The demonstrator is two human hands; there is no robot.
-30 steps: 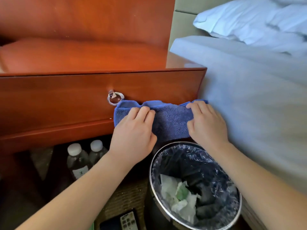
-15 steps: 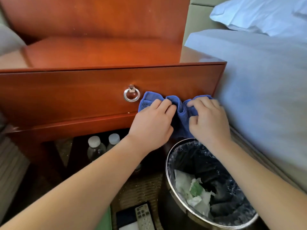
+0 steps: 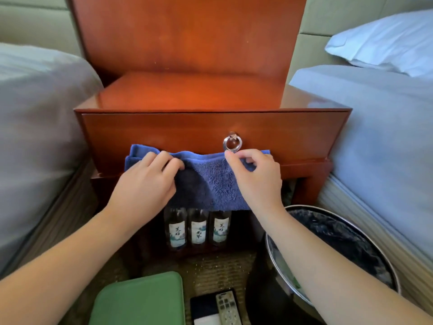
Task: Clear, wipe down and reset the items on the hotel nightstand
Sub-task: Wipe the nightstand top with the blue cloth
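The glossy reddish-brown wooden tabletop (image 3: 187, 95) of the nightstand stands between two beds. In the open space under its drawer, three clear labelled water bottles (image 3: 198, 228) stand upright side by side. On the brown woven floor (image 3: 218, 266) in front lie a green rounded tray (image 3: 138, 301) and a grey remote control (image 3: 227, 308), with a round metal wastebin (image 3: 339, 235) to the right.

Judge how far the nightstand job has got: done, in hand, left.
Done: the nightstand top holds nothing and looks glossy. In hand: the left hand and right hand hold the blue towel against the drawer front. Left: green tray and remote lie on the floor, bottles below, not yet reset.
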